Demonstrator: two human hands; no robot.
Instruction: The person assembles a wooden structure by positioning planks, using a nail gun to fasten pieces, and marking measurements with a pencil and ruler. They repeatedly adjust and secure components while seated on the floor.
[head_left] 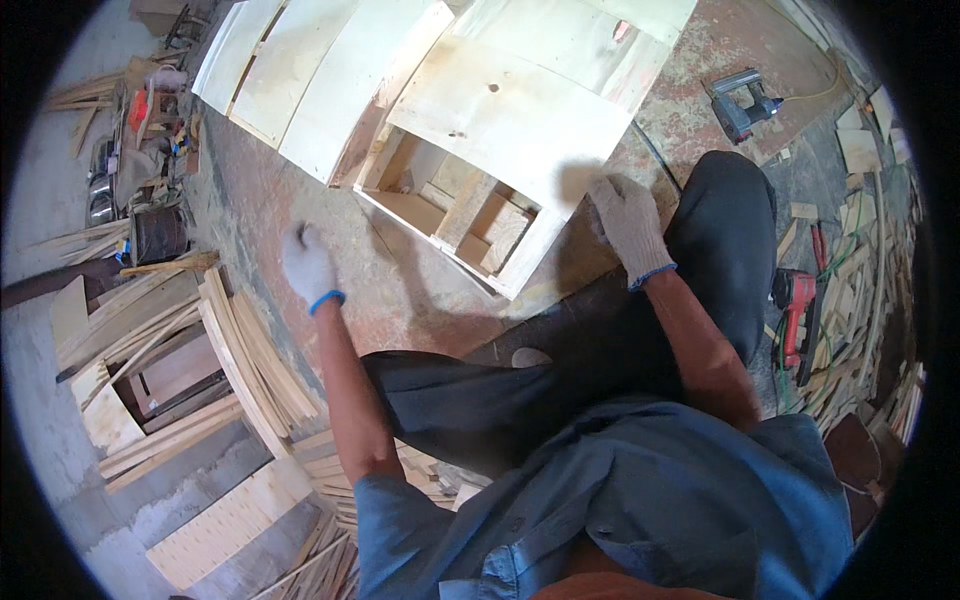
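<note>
Rough, blotchy floor (440, 305), red-brown and grey, spreads under and around the big wooden box (540, 120). On the near side of the box are the person's blue shirt (660, 490) and dark, soft trousers (460, 405). Right of the box and nearer than it, a red tool (796, 305) lies by a heap of thin, flat wood bits (860, 290). Left of the box, long straight sticks (250, 350) lie side by side.

Left of the box, apart from it, is the left hand (309, 265) in a pale knitted glove with a blue cuff. Its fingers bend a little; I cannot tell if they pinch something small. At the box's right edge is the right hand (630, 222), gloved the same way. I cannot tell if its fingers grip or just touch.

The box sits in front of the person's knees. Its boards are pale and flat, with dark knots. Two holes with straight edges open at its near end, with wood blocks (510, 232) inside. Bare floor between the box and the left hand leaves room to move. Farther off, right of the box, lies a dark grey tool (732, 120).
</note>
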